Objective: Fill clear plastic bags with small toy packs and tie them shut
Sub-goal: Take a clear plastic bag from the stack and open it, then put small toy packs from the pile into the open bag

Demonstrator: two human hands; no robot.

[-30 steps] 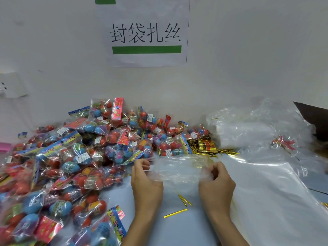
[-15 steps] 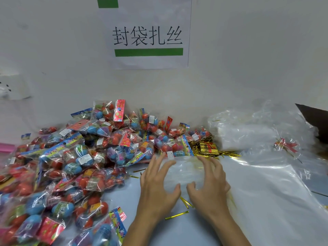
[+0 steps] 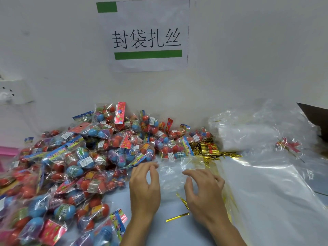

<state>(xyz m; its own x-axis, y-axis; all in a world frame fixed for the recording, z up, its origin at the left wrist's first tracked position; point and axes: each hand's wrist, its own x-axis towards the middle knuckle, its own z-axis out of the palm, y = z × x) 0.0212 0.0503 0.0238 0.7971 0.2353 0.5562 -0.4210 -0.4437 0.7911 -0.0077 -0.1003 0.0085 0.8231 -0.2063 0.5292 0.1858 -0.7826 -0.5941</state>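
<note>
**Both hands on an empty clear bag at the packing table**

The left hand [image 3: 144, 188] is at the left edge of a small clear plastic bag [image 3: 174, 172] lying on the pale blue table [image 3: 147, 233]. Its fingers are curled, with the fingertips at the bag's upper left edge; it appears to pinch the film there, though the contact point is small and partly hidden.

The right hand [image 3: 204, 189] is over the bag's right side. Its fingers are bent, fingertips down on the film. Whether it pinches the film or only presses on it cannot be told from here.

The bag is flat and see-through, with nothing visible inside it. It lies between the two hands, just in front of the heap of toy packs [image 3: 85, 157].

The heap covers the left half of the table up to the wall. Each pack is a small clear sachet of red, blue and purple capsules with a printed header card.

A bundle of gold twist ties [image 3: 209, 150] lies just behind the bag, touching the right end of the heap. Loose gold ties [image 3: 177, 217] lie on the table between the wrists.

A stack of clear bags [image 3: 248, 137] sits to the right near the wall, and a large clear sheet [image 3: 276, 201] spreads across the right side of the table. A paper sign [image 3: 147, 36] with black characters and green bars is fixed to the wall above.
</note>
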